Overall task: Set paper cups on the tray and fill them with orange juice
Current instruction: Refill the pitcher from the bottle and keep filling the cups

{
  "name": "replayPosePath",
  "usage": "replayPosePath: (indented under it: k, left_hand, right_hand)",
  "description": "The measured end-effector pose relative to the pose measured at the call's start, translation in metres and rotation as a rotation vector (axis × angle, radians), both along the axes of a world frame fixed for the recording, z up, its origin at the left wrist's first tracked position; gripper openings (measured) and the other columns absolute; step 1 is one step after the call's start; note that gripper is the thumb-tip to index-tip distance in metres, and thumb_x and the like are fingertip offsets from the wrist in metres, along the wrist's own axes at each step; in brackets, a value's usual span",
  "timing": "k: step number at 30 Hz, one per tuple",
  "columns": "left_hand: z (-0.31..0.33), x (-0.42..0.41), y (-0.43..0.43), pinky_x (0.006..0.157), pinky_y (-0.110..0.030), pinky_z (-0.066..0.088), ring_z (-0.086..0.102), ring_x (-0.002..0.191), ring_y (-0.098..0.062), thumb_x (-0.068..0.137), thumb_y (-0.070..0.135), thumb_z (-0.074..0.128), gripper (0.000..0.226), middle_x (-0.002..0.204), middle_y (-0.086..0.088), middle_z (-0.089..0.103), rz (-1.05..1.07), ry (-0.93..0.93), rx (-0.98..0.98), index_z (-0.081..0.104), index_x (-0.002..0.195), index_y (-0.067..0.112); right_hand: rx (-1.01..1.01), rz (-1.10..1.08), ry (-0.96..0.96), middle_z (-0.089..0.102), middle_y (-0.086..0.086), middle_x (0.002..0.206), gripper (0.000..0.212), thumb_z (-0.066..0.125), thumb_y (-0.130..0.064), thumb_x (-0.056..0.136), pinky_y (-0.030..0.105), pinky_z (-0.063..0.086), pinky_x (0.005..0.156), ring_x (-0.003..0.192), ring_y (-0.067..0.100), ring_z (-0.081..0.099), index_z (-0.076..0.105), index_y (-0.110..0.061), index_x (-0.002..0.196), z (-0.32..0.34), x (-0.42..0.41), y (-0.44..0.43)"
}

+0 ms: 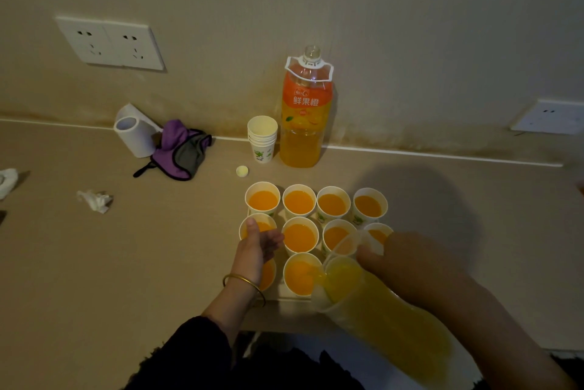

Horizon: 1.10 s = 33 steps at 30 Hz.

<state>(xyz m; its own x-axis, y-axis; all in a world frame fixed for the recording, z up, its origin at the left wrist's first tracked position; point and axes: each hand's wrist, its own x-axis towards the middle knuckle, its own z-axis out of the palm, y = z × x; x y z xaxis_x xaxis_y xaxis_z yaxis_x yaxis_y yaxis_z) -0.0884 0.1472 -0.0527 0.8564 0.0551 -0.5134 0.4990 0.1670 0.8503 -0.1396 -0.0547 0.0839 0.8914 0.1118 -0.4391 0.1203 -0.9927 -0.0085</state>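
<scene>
Most cups (298,201) full; R hand (410,263) grips tilted jug (363,301), filling cup (300,276) by its thumb; L hand (256,247) loose, fingers apart. Next: right jug before overflow.

I reckon from the upright bottle (305,124): cup stack (262,140) just left of it, cap (242,171) left and nearer me, filled cups (299,236) in rows before it.
</scene>
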Motion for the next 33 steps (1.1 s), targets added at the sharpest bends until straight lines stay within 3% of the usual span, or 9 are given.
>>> replayPosePath:
  k: [4,7,9,14,18,22,25,29,33]
  left_hand:
    - [0.001,-0.001,0.0,0.084,-0.026,0.042,0.06,0.099,-0.023,0.099,0.047,0.008,0.072,0.094,-0.009,0.067,-0.007,-0.007,0.002,0.065,0.101,0.003]
    - [0.002,-0.001,-0.001,0.084,-0.026,0.042,0.06,0.098,-0.023,0.099,0.047,0.008,0.071,0.092,-0.008,0.068,-0.003,-0.013,0.003,0.065,0.097,0.005]
    - [0.002,0.0,-0.001,0.085,-0.026,0.042,0.06,0.097,-0.023,0.099,0.047,0.009,0.07,0.09,-0.006,0.068,0.0,-0.012,0.0,0.065,0.093,0.007]
    - [0.003,0.001,-0.002,0.082,-0.024,0.042,0.06,0.091,-0.02,0.099,0.047,0.009,0.069,0.092,-0.008,0.067,-0.004,-0.004,-0.008,0.065,0.09,0.008]
    - [0.004,0.0,-0.003,0.081,-0.026,0.042,0.06,0.088,-0.017,0.099,0.047,0.009,0.067,0.088,-0.004,0.067,-0.001,-0.011,0.001,0.065,0.086,0.012]
    - [0.003,-0.001,-0.001,0.082,-0.027,0.043,0.061,0.09,-0.018,0.099,0.047,0.009,0.067,0.089,-0.005,0.068,0.002,-0.013,0.002,0.065,0.087,0.012]
    - [0.003,-0.001,-0.002,0.082,-0.026,0.043,0.061,0.089,-0.017,0.099,0.047,0.009,0.068,0.089,-0.005,0.068,-0.004,-0.02,0.01,0.065,0.088,0.011]
    - [0.002,0.0,-0.002,0.083,-0.029,0.043,0.061,0.089,-0.019,0.099,0.048,0.009,0.068,0.089,-0.005,0.068,-0.005,-0.013,0.005,0.066,0.088,0.011]
    - [0.001,0.001,-0.001,0.087,-0.031,0.043,0.061,0.091,-0.019,0.099,0.049,0.009,0.069,0.09,-0.006,0.069,-0.01,-0.007,0.007,0.066,0.088,0.011]
  right_hand:
    - [0.058,-0.183,0.001,0.044,0.003,0.067,0.044,0.033,-0.049,0.097,0.017,0.028,0.048,0.055,0.009,0.039,0.047,-0.012,0.08,0.001,-0.001,0.003]
    - [0.088,-0.247,-0.023,0.043,0.002,0.063,0.043,0.033,-0.051,0.097,0.017,0.029,0.048,0.052,0.009,0.037,0.044,-0.015,0.076,0.0,-0.001,0.004]
    - [0.095,-0.208,-0.02,0.042,-0.002,0.066,0.04,0.032,-0.052,0.095,0.018,0.028,0.049,0.055,0.006,0.038,0.047,-0.018,0.082,-0.005,0.0,0.001]
    - [0.002,0.065,-0.02,0.034,-0.003,0.077,0.04,0.027,-0.049,0.098,0.02,0.032,0.057,0.07,0.009,0.042,0.046,-0.022,0.122,-0.011,0.004,-0.005]
    - [0.004,0.079,-0.031,0.03,-0.002,0.075,0.038,0.027,-0.047,0.099,0.018,0.028,0.053,0.073,0.012,0.043,0.043,-0.021,0.124,-0.004,0.004,-0.003]
    - [0.067,-0.088,0.016,0.04,-0.002,0.072,0.042,0.032,-0.048,0.099,0.024,0.041,0.063,0.067,0.012,0.046,0.05,-0.011,0.09,0.004,0.001,0.003]
    - [0.117,-0.263,0.01,0.044,-0.003,0.064,0.049,0.033,-0.05,0.097,0.019,0.034,0.053,0.054,0.007,0.038,0.042,-0.014,0.065,0.004,0.0,0.004]
    - [0.106,-0.176,0.008,0.04,-0.004,0.07,0.04,0.033,-0.051,0.096,0.018,0.03,0.052,0.06,0.005,0.04,0.053,-0.017,0.091,-0.002,0.002,0.002]
    - [0.094,-0.122,-0.042,0.045,-0.002,0.082,0.039,0.03,-0.047,0.098,0.02,0.032,0.056,0.067,0.009,0.043,0.05,-0.015,0.109,-0.004,0.003,0.0]
